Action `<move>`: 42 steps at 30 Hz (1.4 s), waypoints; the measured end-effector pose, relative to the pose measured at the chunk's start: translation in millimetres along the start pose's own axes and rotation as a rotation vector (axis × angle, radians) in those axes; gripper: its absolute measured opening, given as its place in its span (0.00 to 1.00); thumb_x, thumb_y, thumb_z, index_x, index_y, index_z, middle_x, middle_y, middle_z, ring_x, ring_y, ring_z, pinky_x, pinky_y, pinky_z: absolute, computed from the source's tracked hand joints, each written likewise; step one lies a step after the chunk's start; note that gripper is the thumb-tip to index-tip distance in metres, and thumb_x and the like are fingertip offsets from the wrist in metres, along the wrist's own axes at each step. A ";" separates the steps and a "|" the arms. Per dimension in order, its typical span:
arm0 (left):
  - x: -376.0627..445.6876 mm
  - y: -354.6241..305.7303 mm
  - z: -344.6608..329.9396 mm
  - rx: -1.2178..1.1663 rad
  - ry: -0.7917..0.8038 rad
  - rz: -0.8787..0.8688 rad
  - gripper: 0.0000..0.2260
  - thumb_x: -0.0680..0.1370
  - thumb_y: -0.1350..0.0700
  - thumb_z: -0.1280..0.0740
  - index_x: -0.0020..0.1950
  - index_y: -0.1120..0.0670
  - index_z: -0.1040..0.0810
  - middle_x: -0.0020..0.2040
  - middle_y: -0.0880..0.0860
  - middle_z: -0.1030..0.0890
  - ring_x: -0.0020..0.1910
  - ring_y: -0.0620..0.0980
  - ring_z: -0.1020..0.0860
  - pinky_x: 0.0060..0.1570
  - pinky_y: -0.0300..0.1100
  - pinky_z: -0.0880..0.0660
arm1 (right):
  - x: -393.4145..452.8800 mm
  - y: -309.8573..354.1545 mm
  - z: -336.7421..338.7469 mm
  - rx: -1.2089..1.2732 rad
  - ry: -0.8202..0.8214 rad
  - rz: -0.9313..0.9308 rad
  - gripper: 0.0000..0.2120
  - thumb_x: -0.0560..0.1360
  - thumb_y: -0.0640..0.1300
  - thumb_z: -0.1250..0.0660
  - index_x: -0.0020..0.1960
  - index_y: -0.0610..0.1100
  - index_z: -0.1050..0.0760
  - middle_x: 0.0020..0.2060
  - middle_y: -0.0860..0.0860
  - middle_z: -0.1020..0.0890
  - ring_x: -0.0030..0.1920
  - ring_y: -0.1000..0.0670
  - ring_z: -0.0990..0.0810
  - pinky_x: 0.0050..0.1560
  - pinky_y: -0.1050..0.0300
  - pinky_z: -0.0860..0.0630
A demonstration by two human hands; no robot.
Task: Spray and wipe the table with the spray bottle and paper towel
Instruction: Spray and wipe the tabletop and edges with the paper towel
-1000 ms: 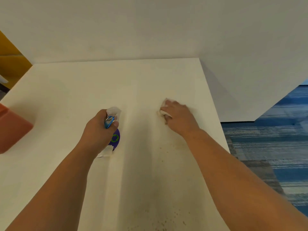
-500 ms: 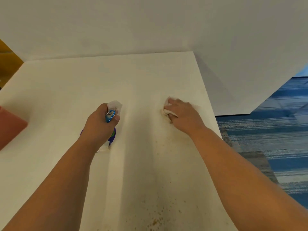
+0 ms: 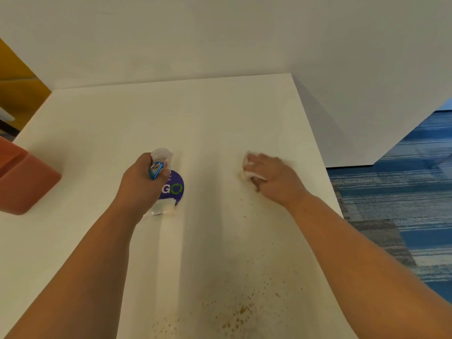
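Left hand [image 3: 139, 184] wrapped tight round spray bottle [image 3: 168, 184]; right hand [image 3: 274, 178] pressed flat on paper towel [image 3: 249, 168]. Brown spots [image 3: 234, 314] nearer on table [image 3: 171, 113], maybe missed or smeared by dirty towel.

Even, soft indoor light, fairly bright; no glare. Faint vertical shadow bands run down the white desk [image 3: 220, 118] between the arms. A soft shadow lies right of the red box [image 3: 24, 182]. Wide-angle bend at the edges: the desk sides splay outward. Slight overall softness; the carpet [image 3: 403, 204] at right looks smeared.
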State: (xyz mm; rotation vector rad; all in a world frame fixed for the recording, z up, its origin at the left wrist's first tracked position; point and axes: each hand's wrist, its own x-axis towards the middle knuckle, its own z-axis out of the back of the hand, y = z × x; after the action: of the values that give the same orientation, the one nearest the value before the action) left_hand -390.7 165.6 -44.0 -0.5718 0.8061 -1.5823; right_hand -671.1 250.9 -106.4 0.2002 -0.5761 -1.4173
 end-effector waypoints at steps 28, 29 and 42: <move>-48.9 20.5 33.6 -0.022 0.062 -0.047 0.12 0.80 0.54 0.35 0.63 0.52 0.26 0.51 0.47 0.22 0.42 0.38 0.25 0.37 0.31 0.32 | -24.4 78.4 -27.4 -0.006 0.099 -0.015 0.11 0.70 0.35 0.32 0.50 0.45 0.18 0.61 0.48 0.22 0.60 0.49 0.27 0.58 0.53 0.35; -50.6 20.6 33.4 -0.016 0.065 -0.050 0.12 0.80 0.55 0.35 0.64 0.52 0.26 0.52 0.47 0.22 0.42 0.38 0.25 0.37 0.31 0.32 | -33.4 84.2 -25.2 0.019 0.154 0.016 0.11 0.70 0.35 0.32 0.50 0.45 0.19 0.61 0.49 0.22 0.60 0.52 0.28 0.58 0.55 0.37; -78.9 22.8 30.9 0.030 0.137 -0.068 0.15 0.80 0.56 0.35 0.67 0.52 0.27 0.55 0.49 0.23 0.51 0.50 0.25 0.44 0.37 0.32 | -65.4 102.1 -33.6 0.037 0.141 0.003 0.11 0.69 0.36 0.31 0.48 0.47 0.19 0.60 0.49 0.22 0.61 0.50 0.27 0.57 0.53 0.35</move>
State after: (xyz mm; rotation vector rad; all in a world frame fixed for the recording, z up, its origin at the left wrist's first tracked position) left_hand -339.6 236.4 -35.7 -0.4778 0.8710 -1.7074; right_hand -568.6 323.9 -104.5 0.3259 -0.4865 -1.3786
